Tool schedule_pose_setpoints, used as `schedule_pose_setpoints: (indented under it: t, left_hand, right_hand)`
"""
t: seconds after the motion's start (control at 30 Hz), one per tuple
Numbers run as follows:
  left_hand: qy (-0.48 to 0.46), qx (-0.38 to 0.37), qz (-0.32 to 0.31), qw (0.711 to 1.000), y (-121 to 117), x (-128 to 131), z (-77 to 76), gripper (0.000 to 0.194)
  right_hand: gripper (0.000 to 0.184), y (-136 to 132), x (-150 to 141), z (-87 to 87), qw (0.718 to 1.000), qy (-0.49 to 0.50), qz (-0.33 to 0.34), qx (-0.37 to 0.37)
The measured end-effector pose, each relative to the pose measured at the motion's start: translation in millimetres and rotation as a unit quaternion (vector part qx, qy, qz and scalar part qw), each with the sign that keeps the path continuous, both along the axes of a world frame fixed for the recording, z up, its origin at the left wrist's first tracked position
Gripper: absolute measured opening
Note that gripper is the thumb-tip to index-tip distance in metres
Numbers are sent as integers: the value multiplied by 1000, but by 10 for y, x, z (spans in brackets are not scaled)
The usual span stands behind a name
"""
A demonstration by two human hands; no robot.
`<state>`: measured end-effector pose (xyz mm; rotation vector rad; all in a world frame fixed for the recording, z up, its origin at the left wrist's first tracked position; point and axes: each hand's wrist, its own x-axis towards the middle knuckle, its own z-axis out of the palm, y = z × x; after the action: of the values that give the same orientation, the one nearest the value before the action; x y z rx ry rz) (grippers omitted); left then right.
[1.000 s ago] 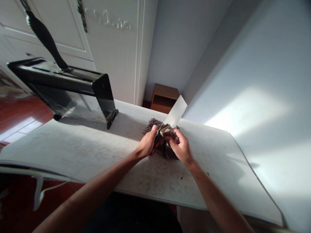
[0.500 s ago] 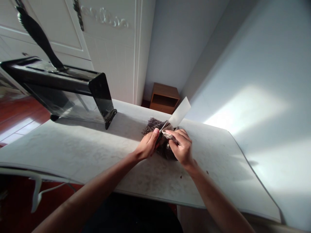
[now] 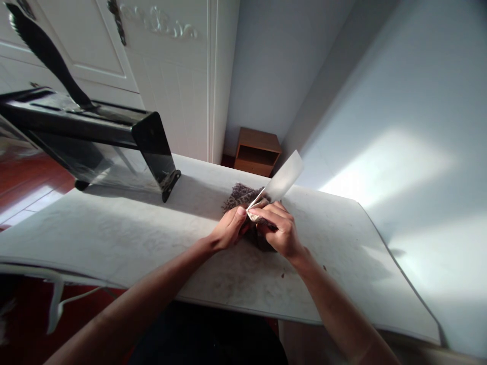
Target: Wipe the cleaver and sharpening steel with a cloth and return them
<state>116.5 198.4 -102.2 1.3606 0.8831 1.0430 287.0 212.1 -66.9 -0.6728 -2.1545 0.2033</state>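
A broad-bladed cleaver [image 3: 283, 177] points up and to the right over the table. My left hand [image 3: 230, 228] is closed round its handle, which the fingers mostly hide. Pinched in my right hand [image 3: 280, 228] is a crumpled pale cloth [image 3: 255, 215], pressed against the blade near the handle. Beneath both hands lies a dark, fringed, patterned cloth [image 3: 241, 195] on the tabletop; whether the pale piece is part of it I cannot tell.
A black knife block [image 3: 150, 134] with clear sides stands at the left of the white table [image 3: 125, 223], one black-handled knife [image 3: 49, 58] in it. Small dark crumbs [image 3: 282, 275] lie near the front edge. Behind are a white cabinet [image 3: 171, 91] and a brown nightstand [image 3: 258, 144].
My right hand has moved slightly left with the cloth, towards the base of the blade. The cleaver has turned a little, showing its blade at a different tilt. The view has shifted slightly.
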Motion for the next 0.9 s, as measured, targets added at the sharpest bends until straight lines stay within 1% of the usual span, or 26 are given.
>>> schedule_pose_setpoints:
  t: [0.07,0.1,0.27,0.37,0.5,0.67,0.73,0.8,0.9]
  left_hand:
    - [-6,36,-24,999,10,-4,-17,76]
    - [-11,41,-29,999,13,-6,-21,75]
    - [-25,32,-35,999,16,0,-16,72]
    - [-45,9,-37,998,21,10,-24,73]
    - [-86,-44,-53,994,36,12,-20,75]
    - [-105,-101,-52,988,63,12,53,75]
    - [-118,-120,-49,985,80,12,88,75]
    - [-133,-137,-50,980,98,7,112,74]
    - [-150,-159,-53,975,121,-14,125,73]
  right_hand:
    - [30,-3,4,-3,1000,6,3,2]
    - [30,-5,5,-6,1000,8,2,1]
    - [27,-9,21,-17,1000,5,-7,1]
    - [25,-4,37,-29,1000,-5,-25,1]
    - [25,5,50,-59,999,-4,-49,2]
    - [23,14,49,-65,997,-6,-74,0]
    - [23,19,52,-47,996,-9,-83,-12]
    - [23,26,62,-22,995,-1,-89,-42]
    - [19,47,97,13,983,65,-97,-144]
